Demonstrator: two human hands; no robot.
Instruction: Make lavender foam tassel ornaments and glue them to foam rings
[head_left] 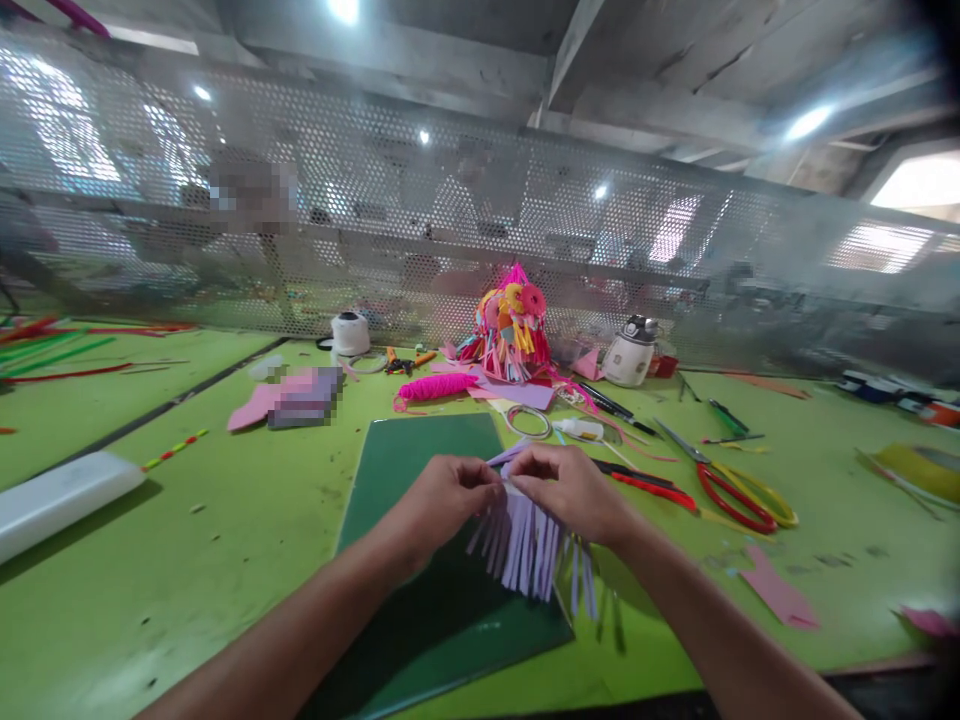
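My left hand (pixel 442 495) and my right hand (pixel 574 490) meet above a dark green cutting mat (pixel 420 455) on the green table. Both pinch the top edge of a lilac paper fringe (pixel 525 540), whose cut strips hang down below my fingers. My fingers are closed on the paper; the hands touch at the fingertips.
Red-and-yellow scissors (pixel 739 490) lie right of the mat. Behind it stand a colourful paper tassel ornament (pixel 510 325), a pink yarn bundle (pixel 435 388), a white tape roll (pixel 350 333), a glue bottle (pixel 581 429) and a small white appliance (pixel 630 355). A perforated metal screen (pixel 480 230) backs the table.
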